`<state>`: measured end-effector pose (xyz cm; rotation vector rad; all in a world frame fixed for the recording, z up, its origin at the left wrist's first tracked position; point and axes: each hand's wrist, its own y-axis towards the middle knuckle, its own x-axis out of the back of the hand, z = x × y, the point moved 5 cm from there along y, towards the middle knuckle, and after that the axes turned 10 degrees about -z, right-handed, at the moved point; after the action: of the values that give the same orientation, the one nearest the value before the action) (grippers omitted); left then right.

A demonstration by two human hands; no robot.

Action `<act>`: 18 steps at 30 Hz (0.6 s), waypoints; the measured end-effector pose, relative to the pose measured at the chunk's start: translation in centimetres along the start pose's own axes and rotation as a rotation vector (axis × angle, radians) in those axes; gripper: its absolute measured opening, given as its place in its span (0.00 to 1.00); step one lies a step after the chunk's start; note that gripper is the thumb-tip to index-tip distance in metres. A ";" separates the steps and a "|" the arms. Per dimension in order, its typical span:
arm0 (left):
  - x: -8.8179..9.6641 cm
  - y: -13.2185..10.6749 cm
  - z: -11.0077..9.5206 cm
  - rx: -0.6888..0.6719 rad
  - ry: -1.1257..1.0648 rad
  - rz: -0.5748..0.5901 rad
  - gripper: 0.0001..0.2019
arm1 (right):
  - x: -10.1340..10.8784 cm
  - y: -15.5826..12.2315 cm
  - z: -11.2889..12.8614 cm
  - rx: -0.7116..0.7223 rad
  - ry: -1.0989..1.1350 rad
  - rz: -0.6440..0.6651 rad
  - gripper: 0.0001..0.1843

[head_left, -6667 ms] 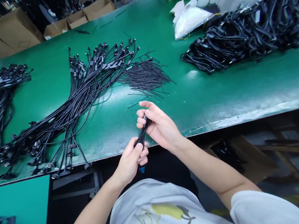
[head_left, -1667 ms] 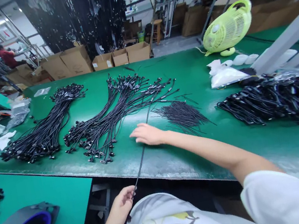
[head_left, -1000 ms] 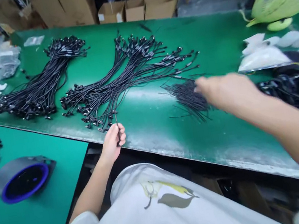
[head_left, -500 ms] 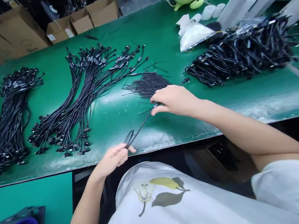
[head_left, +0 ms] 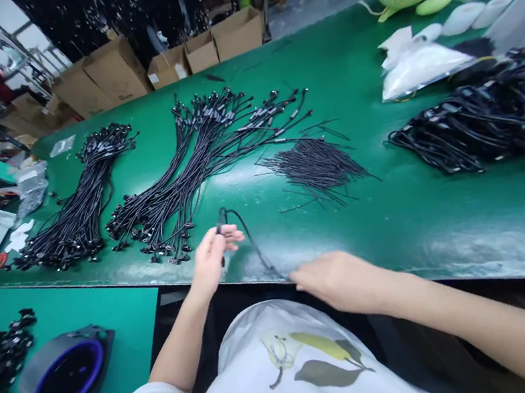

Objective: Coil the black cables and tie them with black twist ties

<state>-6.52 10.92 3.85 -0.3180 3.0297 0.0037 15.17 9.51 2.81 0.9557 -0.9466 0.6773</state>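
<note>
Holding one black connector cable [head_left: 252, 244] up off the green worktop [head_left: 415, 230], your left hand [head_left: 211, 259] keeps a closed grip just under the plug end [head_left: 220, 223], below and to the left of the pile of short black wires [head_left: 316, 170]. From that grip the cable falls in a slack loop to your right hand [head_left: 338, 281], which lies low at the worktop's front edge, below the same pile. Its fingertips [head_left: 301, 275] sit at the cable's far end, but you cannot tell from this view whether they pinch it or only touch it. You have this single cable apart from the rest and spanned between both hands, so working on that one piece looks like the step in hand. The next move calls for a sure hold on the far end, with the loop kept clear of the edge. Left of the pile lie a fanned bundle of connector cables [head_left: 195, 161] and a second bundle [head_left: 77, 212]; right of it sits a tangled heap of black cables [head_left: 478, 124], with white plastic bags [head_left: 423, 70] beyond
</note>
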 end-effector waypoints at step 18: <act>-4.1 -4.4 5.5 0.186 0.006 0.177 0.24 | -5.0 3.6 -2.8 -0.923 1.495 -0.560 0.20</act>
<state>-1.07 7.51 -1.19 -0.0347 3.0217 -0.2646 11.07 13.23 -1.08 -0.2499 0.3926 0.2391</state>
